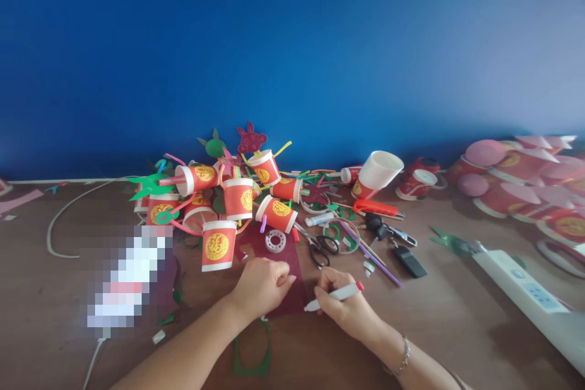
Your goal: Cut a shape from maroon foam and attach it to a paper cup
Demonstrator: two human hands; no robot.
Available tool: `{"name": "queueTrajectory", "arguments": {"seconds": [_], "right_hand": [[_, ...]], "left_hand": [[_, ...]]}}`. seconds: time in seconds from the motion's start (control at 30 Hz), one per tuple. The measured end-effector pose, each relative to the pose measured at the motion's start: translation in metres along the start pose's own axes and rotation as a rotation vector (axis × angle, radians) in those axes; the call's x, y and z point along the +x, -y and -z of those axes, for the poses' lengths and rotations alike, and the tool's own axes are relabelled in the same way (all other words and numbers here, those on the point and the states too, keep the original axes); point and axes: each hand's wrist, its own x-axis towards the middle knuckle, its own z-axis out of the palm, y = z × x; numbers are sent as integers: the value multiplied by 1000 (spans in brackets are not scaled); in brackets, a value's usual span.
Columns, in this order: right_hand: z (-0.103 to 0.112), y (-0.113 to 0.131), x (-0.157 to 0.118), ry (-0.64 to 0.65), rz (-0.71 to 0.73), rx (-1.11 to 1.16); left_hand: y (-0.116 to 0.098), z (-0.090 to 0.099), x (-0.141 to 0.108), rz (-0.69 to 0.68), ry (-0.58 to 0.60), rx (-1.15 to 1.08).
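The fingers of our right hand, lower centre of the frame, grasped a white marker, its tip beside the right edge of a dark red sheet. Our left hand was curled into a fist over that sheet. Beyond lay black-handled scissors and a tape roll; farther, red paper cups crowded left of centre before a blue wall.

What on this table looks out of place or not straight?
The stack of paper cups, beyond the right hand, leans over instead of standing straight. The keys lie near paper scraps; they look a little out of place among craft things. I see no spill.
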Motion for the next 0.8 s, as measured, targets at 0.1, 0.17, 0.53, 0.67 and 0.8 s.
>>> {"name": "queueTrajectory", "arguments": {"seconds": [0.1,0.17,0.53,0.67,0.8], "right_hand": [[0,1,-1,-4,2,-24],[-1,1,-1,-16,7,-54],[-2,3,0,-66,-10,-59],[-2,2,0,-83,-14,-47],[-2,1,1,-102,-22,-57]], "left_hand": [[0,0,0,0,1,-2],[0,1,-1,-1,2,-7],[1,-1,-1,-6,-13,-6],[1,0,-2,-15,-13,-4],[1,0,-3,-16,-17,-2]]}}
